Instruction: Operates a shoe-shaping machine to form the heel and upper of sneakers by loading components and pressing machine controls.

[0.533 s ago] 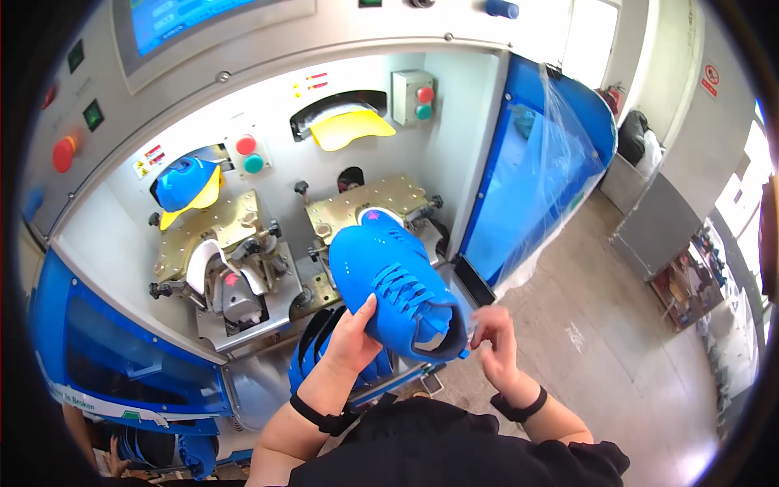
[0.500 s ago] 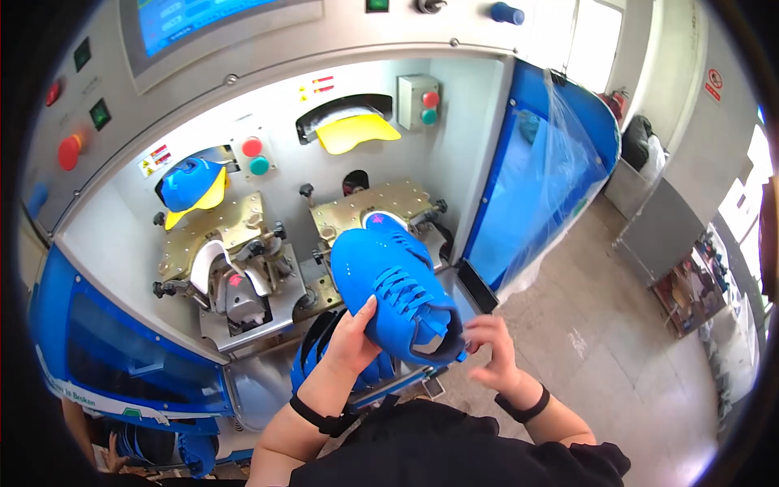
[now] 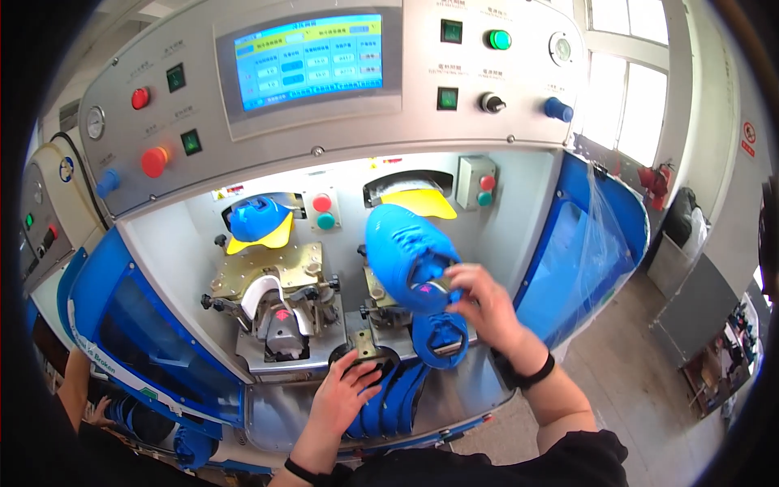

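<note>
My right hand (image 3: 485,307) pinches the heel collar of a blue shoe upper (image 3: 399,243) with laces, its toe pointing away into the machine. This upper hangs in front of the right-hand station and hides most of it. My left hand (image 3: 345,396) is off the shoe, fingers spread, beside a row of blue shoe uppers (image 3: 399,398) on the metal ledge. Just below the held shoe sits another blue upper (image 3: 445,357), its round opening facing me. On the left station a bare grey heel mould (image 3: 284,329) stands below a brass-coloured plate (image 3: 272,268).
A blue upper (image 3: 258,217) covers the left rear form, with a yellow pad (image 3: 272,235) under it. Another yellow pad (image 3: 418,203) is at the right rear. Blue doors (image 3: 580,252) flank the bay; a screen (image 3: 312,61) is above. Another person's arm (image 3: 75,385) shows at lower left.
My left hand has let go of the shoe upper and dropped toward the ledge. My right hand now holds the heel, with the shoe farther into the bay. The view has tilted upward.
</note>
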Demonstrator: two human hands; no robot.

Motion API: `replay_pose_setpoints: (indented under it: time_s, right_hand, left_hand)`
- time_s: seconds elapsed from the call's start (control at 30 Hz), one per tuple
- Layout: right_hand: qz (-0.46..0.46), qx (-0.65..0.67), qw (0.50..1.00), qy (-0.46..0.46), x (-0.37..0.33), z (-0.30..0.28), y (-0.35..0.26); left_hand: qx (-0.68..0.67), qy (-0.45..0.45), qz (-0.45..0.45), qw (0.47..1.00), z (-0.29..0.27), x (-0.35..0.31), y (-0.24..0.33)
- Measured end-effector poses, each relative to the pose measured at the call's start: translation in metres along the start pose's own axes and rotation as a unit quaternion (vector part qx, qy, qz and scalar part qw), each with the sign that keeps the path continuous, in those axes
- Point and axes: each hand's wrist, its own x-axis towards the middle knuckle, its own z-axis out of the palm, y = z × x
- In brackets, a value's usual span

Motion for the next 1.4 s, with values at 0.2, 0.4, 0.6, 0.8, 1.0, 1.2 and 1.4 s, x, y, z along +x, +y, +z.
replay_pose_setpoints:
  time_s: [0.2,0.4,0.6,0.8,1.0,1.2,1.4]
  right_hand:
    - [0.014,-0.034,0.999,0.008,0.098,-0.006,0.088]
    - [-0.023,-0.109,0.987,0.112,0.125,0.027,0.166]
    - [0.224,-0.220,0.917,0.244,0.080,0.053,0.208]
    - [0.253,-0.176,0.940,0.149,0.073,0.047,0.216]
    - [0.208,-0.064,0.945,0.242,0.082,0.048,0.139]
    - [0.020,-0.001,1.000,-0.020,0.122,0.139,-0.030]
    - [-0.081,-0.056,0.993,-0.059,0.216,0.257,-0.019]
  left_hand:
    - [-0.036,0.147,0.008,0.988,-0.028,-0.044,-0.009]
    - [0.001,0.195,0.033,0.980,-0.045,-0.061,-0.015]
    - [-0.176,0.369,0.049,0.911,-0.022,-0.068,-0.007]
    - [-0.058,0.234,0.060,0.969,-0.063,-0.083,-0.017]
    - [-0.016,0.221,0.028,0.975,-0.066,-0.085,-0.006]
    - [-0.044,0.186,0.020,0.981,-0.071,-0.086,0.014]
    - [-0.009,0.133,-0.005,0.991,-0.081,-0.107,0.031]
